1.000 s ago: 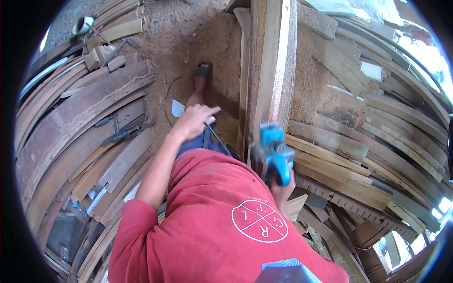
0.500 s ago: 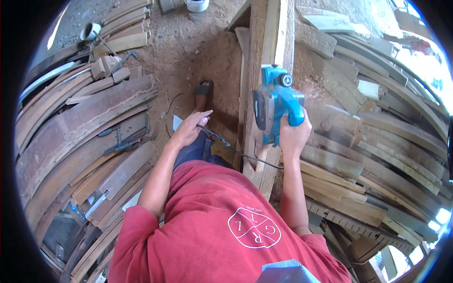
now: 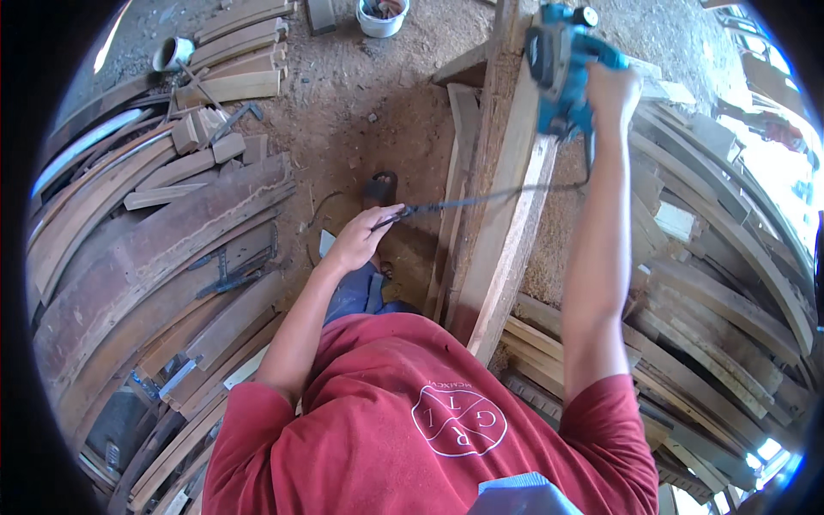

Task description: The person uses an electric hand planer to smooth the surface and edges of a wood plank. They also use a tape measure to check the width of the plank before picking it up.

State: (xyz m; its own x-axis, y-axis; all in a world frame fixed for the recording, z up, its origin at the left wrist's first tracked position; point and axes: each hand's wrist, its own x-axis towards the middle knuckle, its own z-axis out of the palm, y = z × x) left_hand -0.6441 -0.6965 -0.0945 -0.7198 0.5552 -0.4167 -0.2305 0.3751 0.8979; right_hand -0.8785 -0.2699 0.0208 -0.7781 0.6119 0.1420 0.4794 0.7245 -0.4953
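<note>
My right hand (image 3: 613,93) is wrapped round the rear handle of a teal electric planer (image 3: 562,73). The arm is stretched far forward, and the planer rests at the far part of a long pale timber (image 3: 505,193). From the tool a dark power cord (image 3: 489,196) runs back across the timber to my left hand (image 3: 364,235). That hand is closed on the cord, off the timber's left side and above my legs. The planer hides the wood under it.
Curved boards (image 3: 146,240) lie stacked on the left, with metal clamps (image 3: 225,273) among them. More planks (image 3: 712,300) are piled on the right. A white bucket (image 3: 382,24) of odds and ends stands on the dirt floor ahead, near a white pot (image 3: 173,55).
My right hand has pushed the planer forward along the timber, away from me. The cord has been drawn out straighter, and my left hand still holds it.
</note>
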